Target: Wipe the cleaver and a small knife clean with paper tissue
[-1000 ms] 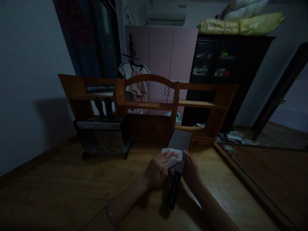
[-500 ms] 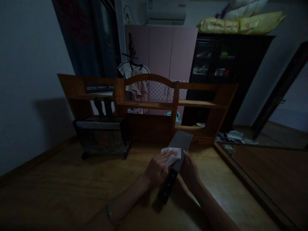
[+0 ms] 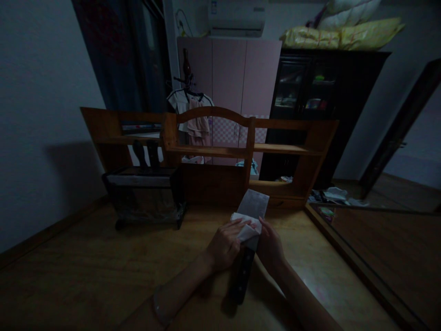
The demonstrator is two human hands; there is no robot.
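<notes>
Left hand [image 3: 223, 244] pinning folded white tissue [image 3: 248, 231] on cleaver [image 3: 254, 203], right hand [image 3: 271, 244] gripping its right edge; blade lies between both, long axis pointing away, black handle [image 3: 244, 275] nearest the person.

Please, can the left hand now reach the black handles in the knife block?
Probably not immediately: the left hand holds a white wipe against the cleaver. Otherwise, nothing visible blocks the way to the black handles above the knife block.
</notes>
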